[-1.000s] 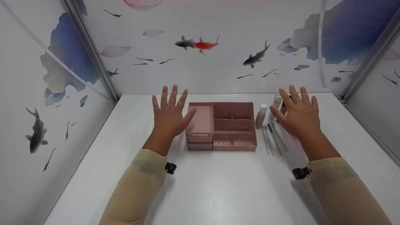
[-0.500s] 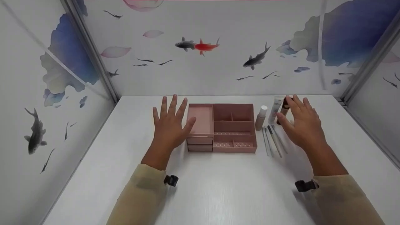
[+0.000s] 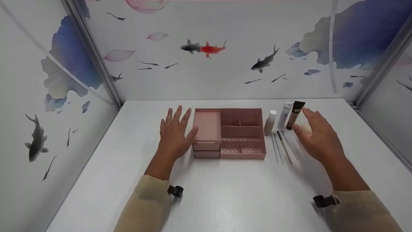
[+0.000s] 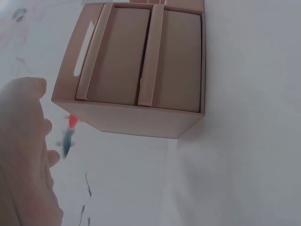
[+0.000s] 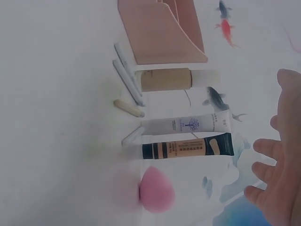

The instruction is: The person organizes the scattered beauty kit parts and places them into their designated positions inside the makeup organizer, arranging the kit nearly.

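A pink desk organizer (image 3: 207,124) with open compartments and two small drawers stands on the white table. Beside its left side hovers my left hand (image 3: 174,138), fingers spread, holding nothing; its thumb overlaps the organizer's edge in the head view. My right hand (image 3: 323,141) is held up, empty, its fingers extended, near a dark-and-tan squeeze tube (image 3: 295,116). Left of that tube stand a white tube (image 3: 284,115) and a white-capped foundation bottle (image 3: 269,124). A pink makeup sponge (image 5: 156,190) appears in the right wrist view; the right hand mostly hides it from the head camera.
Several slim sticks (image 3: 284,148), one with a dark end, lie on the table right of the organizer. White panels (image 3: 222,80) printed with fish and blue patches enclose the table (image 3: 225,196) at the back and sides.
My right hand has drawn back and to the right, uncovering the two tubes, and its fingers have come closer together. The left hand has drawn slightly toward me. The organizer stays put.
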Tool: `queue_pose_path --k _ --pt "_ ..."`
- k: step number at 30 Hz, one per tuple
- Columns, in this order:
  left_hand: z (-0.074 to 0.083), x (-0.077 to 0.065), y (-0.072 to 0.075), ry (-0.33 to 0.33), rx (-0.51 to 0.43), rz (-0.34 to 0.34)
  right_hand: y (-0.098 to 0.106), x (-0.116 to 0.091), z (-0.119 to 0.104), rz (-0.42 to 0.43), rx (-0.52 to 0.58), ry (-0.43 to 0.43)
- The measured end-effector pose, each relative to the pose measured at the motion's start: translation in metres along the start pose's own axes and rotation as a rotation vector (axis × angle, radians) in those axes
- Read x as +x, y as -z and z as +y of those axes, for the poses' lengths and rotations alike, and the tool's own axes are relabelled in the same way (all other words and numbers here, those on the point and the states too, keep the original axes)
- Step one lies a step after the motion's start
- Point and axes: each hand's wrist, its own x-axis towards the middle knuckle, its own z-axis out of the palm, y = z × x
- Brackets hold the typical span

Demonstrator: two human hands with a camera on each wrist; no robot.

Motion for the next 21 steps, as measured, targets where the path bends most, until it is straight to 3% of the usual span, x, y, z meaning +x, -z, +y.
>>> queue_pose_path --k 3,12,16,21 --pt "-0.004 0.000 -0.002 -0.003 -0.130 -0.042 0.000 -0.003 0.005 -0.025 0.021 -0.043" --pt "-0.018 0.003 -0.011 0.034 -0.633 -0.215 -0.004 -0.007 0.015 -0.013 0.127 -0.093" --pt "-0.023 0.004 -0.015 0.050 -0.763 -0.283 -0.011 -0.006 0.021 -0.028 0.217 -0.101" --pt "-0.027 0.001 -0.021 0.080 -0.837 -0.327 -0.023 -0.004 0.030 -0.100 0.314 -0.127"
